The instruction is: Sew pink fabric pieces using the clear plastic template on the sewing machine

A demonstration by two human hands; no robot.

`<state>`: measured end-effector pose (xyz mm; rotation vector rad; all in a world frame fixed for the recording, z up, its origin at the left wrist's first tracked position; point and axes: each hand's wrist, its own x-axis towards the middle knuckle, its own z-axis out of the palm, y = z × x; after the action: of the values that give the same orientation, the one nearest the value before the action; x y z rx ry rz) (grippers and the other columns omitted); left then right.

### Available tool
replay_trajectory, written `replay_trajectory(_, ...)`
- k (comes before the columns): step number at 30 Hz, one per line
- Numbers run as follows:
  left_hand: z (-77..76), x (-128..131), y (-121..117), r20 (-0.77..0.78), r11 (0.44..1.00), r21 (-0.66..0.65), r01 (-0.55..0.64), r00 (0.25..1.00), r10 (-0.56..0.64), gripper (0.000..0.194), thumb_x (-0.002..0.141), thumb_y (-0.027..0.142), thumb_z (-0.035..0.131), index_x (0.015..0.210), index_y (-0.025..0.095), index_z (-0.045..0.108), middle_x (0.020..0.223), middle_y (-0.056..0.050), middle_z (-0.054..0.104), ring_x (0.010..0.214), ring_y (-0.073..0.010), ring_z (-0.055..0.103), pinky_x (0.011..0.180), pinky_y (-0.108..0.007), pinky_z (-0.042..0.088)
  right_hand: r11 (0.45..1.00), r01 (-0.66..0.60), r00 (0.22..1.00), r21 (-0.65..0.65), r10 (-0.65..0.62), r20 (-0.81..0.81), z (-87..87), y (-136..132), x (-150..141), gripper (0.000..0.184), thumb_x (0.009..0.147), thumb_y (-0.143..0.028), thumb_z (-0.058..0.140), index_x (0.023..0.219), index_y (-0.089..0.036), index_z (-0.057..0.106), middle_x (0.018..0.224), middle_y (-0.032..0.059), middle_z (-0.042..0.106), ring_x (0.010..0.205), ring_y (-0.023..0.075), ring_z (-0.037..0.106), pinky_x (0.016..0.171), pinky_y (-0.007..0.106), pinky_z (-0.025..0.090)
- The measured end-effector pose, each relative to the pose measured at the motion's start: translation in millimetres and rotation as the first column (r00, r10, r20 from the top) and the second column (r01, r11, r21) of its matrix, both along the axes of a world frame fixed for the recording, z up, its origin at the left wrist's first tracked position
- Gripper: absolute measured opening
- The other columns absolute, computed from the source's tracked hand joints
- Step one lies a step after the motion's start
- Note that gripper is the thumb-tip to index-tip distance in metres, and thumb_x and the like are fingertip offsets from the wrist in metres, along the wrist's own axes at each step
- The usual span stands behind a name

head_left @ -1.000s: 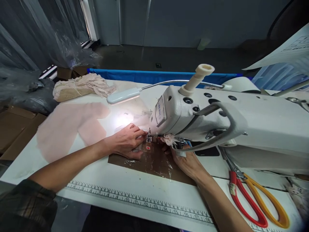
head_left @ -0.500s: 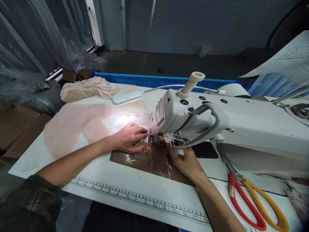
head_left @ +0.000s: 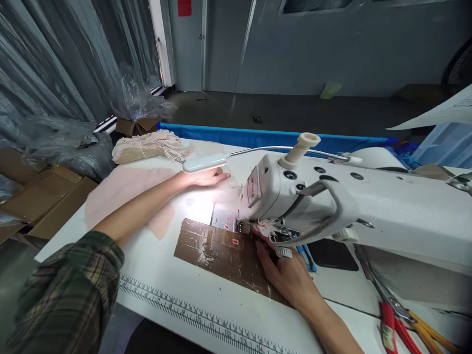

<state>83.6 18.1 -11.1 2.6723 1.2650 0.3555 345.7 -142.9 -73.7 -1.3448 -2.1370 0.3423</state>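
Note:
A white sewing machine (head_left: 332, 196) stands on the white table (head_left: 162, 275). My left hand (head_left: 206, 177) is stretched out beyond the needle, under the white lamp head (head_left: 204, 162), fingers flat on pale fabric there. My right hand (head_left: 283, 268) rests on the brown taped patch (head_left: 217, 250) just below the presser foot (head_left: 243, 227), fingers reaching under the machine head; its fingertips are hidden. A scrap of pale lace (head_left: 265, 227) hangs at the machine's face.
Pink fabric pieces (head_left: 121, 191) lie at the left, a bundle of cream lace (head_left: 147, 146) behind them. Red and orange scissors (head_left: 405, 329) lie at the right front. A printed ruler (head_left: 206, 324) runs along the table edge. Cardboard boxes (head_left: 47, 196) and plastic bags sit at left.
My left hand has left the presser foot and reached back past the needle under the lamp. My right hand has stayed near the foot. The view has tilted up.

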Motion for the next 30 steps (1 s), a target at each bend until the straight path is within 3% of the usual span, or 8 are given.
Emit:
replay_trajectory(2, -4.2, 1.8, 17.7, -0.013, 0.994, -0.001, -0.108, 0.994, 0.108, 0.044, 0.098, 0.042, 0.035, 0.082, 0.012, 0.063, 0.069, -0.006, 0.062, 0.063, -0.0180, 0.058, 0.063, -0.030, 0.047, 1.000, -0.006, 1.000, 0.021, 0.006, 0.001, -3.0, 0.5, 1.1, 0.027, 0.092, -0.030, 0.044, 0.095, -0.021, 0.069, 0.106, 0.0101, 0.069, 0.092, 0.0240, 0.069, 0.069, 0.032, 0.057)
replay_trajectory(5, -6.4, 4.7, 29.0, -0.002, 0.982, 0.027, -0.187, 0.982, 0.187, 0.028, 0.096, 0.034, 0.045, 0.103, 0.012, 0.061, 0.084, -0.007, 0.065, 0.076, -0.0197, 0.061, 0.072, -0.031, 0.047, 0.999, -0.013, 1.000, 0.033, 0.013, -0.012, -3.4, 0.6, 1.5, 0.027, 0.091, -0.028, 0.045, 0.096, -0.021, 0.070, 0.108, 0.0099, 0.069, 0.097, 0.0247, 0.068, 0.074, 0.033, 0.058)
replay_trajectory(10, -1.4, 10.7, 12.2, 0.026, 0.982, 0.079, -0.169, 0.985, 0.168, 0.034, 0.098, 0.031, 0.041, 0.125, 0.013, 0.052, 0.110, -0.010, 0.064, 0.098, -0.0211, 0.060, 0.085, -0.033, 0.046, 1.000, 0.007, 0.999, -0.023, -0.008, -0.040, 3.3, 0.3, -0.7, 0.028, 0.090, -0.030, 0.044, 0.095, -0.020, 0.070, 0.106, 0.0101, 0.069, 0.094, 0.0247, 0.068, 0.071, 0.033, 0.057)
replay_trajectory(14, -6.2, 18.3, -19.9, -0.070, 0.988, 0.121, 0.099, 0.993, -0.091, 0.029, 0.099, 0.032, 0.040, 0.111, 0.017, 0.061, 0.120, -0.009, 0.062, 0.105, -0.0209, 0.059, 0.091, -0.033, 0.045, 0.994, 0.017, 0.996, -0.110, -0.027, -0.085, 11.4, 2.3, -2.1, 0.028, 0.089, -0.034, 0.044, 0.084, -0.021, 0.069, 0.092, 0.0071, 0.071, 0.087, 0.0232, 0.068, 0.071, 0.032, 0.056)
replay_trajectory(16, -12.0, 20.2, -36.3, -0.173, 0.980, 0.113, 0.162, 0.975, -0.141, 0.026, 0.097, 0.036, 0.045, 0.105, 0.021, 0.064, 0.120, -0.007, 0.062, 0.103, -0.0216, 0.060, 0.089, -0.034, 0.045, 0.988, 0.041, 0.992, -0.151, -0.058, -0.108, 11.8, 4.3, -1.9, 0.030, 0.088, -0.038, 0.045, 0.080, -0.021, 0.068, 0.084, 0.0063, 0.072, 0.084, 0.0231, 0.068, 0.070, 0.032, 0.055)
replay_trajectory(22, -19.8, 14.4, -63.2, -0.283, 0.992, 0.120, -0.025, 0.957, 0.058, 0.032, 0.099, 0.035, 0.040, 0.114, 0.015, 0.061, 0.121, -0.014, 0.059, 0.097, -0.0261, 0.060, 0.080, -0.037, 0.044, 0.965, 0.159, 0.968, -0.208, -0.194, -0.159, -1.5, 7.7, -1.9, 0.033, 0.085, -0.047, 0.048, 0.083, -0.020, 0.068, 0.092, 0.0095, 0.073, 0.087, 0.0256, 0.067, 0.074, 0.034, 0.054)
replay_trajectory(27, -17.7, 10.1, -65.2, -0.299, 0.993, 0.106, -0.059, 0.950, 0.088, 0.033, 0.099, 0.036, 0.041, 0.111, 0.014, 0.063, 0.116, -0.013, 0.059, 0.098, -0.0268, 0.058, 0.079, -0.036, 0.042, 0.955, 0.199, 0.949, -0.219, -0.244, -0.200, -9.8, 6.9, -2.6, 0.035, 0.085, -0.050, 0.051, 0.085, -0.020, 0.069, 0.085, 0.0090, 0.073, 0.091, 0.0264, 0.067, 0.086, 0.037, 0.052)
replay_trajectory(30, -17.9, 9.4, -66.2, -0.279, 0.993, 0.100, -0.066, 0.956, 0.092, 0.032, 0.098, 0.037, 0.043, 0.110, 0.014, 0.064, 0.114, -0.013, 0.059, 0.097, -0.0266, 0.058, 0.079, -0.036, 0.041, 0.957, 0.193, 0.952, -0.218, -0.236, -0.195, -11.6, 7.4, -2.1, 0.039, 0.086, -0.052, 0.050, 0.091, -0.020, 0.072, 0.091, 0.0098, 0.074, 0.091, 0.0264, 0.067, 0.090, 0.040, 0.051)
